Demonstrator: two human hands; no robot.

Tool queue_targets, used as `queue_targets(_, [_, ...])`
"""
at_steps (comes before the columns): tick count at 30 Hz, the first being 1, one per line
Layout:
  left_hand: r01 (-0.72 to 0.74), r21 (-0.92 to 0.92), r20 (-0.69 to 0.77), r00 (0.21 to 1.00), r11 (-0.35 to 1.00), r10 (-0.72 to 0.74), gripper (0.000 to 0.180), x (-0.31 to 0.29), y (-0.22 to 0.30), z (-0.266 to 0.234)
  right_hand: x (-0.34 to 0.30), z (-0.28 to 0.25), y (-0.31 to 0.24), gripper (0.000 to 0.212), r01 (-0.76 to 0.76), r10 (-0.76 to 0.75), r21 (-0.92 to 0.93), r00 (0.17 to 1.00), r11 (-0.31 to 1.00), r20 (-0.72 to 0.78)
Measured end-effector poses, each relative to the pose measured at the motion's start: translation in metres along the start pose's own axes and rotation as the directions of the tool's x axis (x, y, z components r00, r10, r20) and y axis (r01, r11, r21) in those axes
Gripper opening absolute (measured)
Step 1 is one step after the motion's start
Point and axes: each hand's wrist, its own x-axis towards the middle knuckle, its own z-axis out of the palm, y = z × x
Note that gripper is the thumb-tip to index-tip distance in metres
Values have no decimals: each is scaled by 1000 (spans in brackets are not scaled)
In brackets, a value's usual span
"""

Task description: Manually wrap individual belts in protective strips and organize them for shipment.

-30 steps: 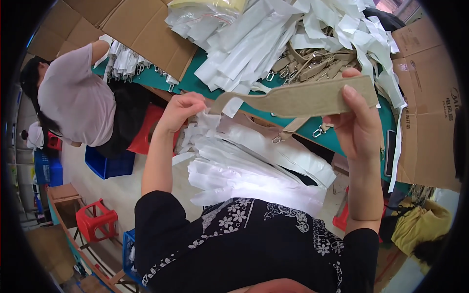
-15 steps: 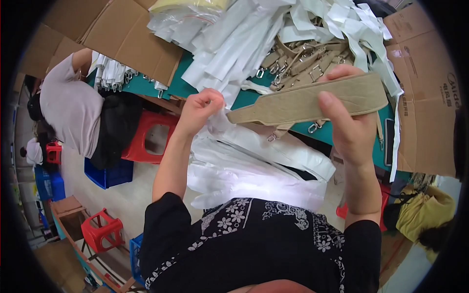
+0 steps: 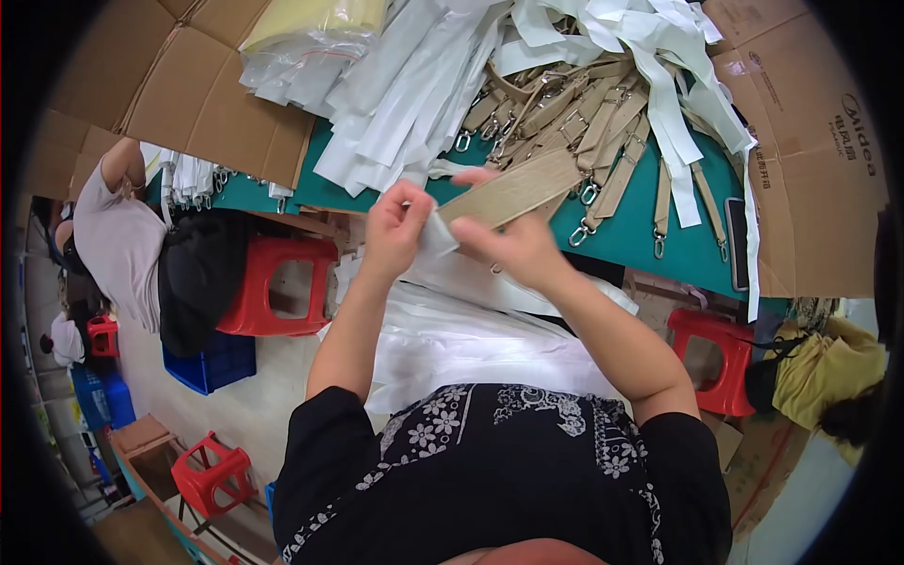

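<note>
My left hand (image 3: 395, 231) pinches the end of a thin white sleeve (image 3: 436, 237), fingers closed. My right hand (image 3: 518, 250) grips a wide tan shoulder strap (image 3: 527, 190), with the thumb on the near side and fingertips showing beyond it. The strap's left end meets the white sleeve between my hands; how far it goes inside is hidden. More white sleeves (image 3: 452, 348) lie across my lap. Past my hands, a heap of tan straps with metal clips (image 3: 565, 118) spreads over the green table (image 3: 650, 250).
White sleeves (image 3: 395, 113) are piled at the table's far side, beside a clear bag (image 3: 306, 56). Cardboard cartons stand left (image 3: 212, 94) and right (image 3: 800, 188). A dark phone-like slab (image 3: 736, 243) lies at the right edge. A person (image 3: 118, 245) works at left by a red stool (image 3: 282, 287).
My right hand has moved left and down along the strap, nearer my left hand. The strap has shifted left and tilts more. The view has moved slightly.
</note>
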Motion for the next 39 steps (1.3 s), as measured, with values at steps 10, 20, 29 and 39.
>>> queue_targets(10, [-148,282,-48,985,948,168,16,-16,-9,-21,6,-63,-44,31,-20,135,307,923,951,-360])
queue_targets(20, [-308,28,9,952,951,307,12,-16,38,26,-5,13,-44,29,36,-35,-180,999,983,4])
queue_targets(29, [-162,131,-110,978,978,176,11,-17,8,19,-26,5,0,41,-336,324,85,938,938,126])
queue_targets(39, [-12,130,337,941,991,-33,57,-20,1,7,-63,-38,-17,37,-505,444,764,837,402,320])
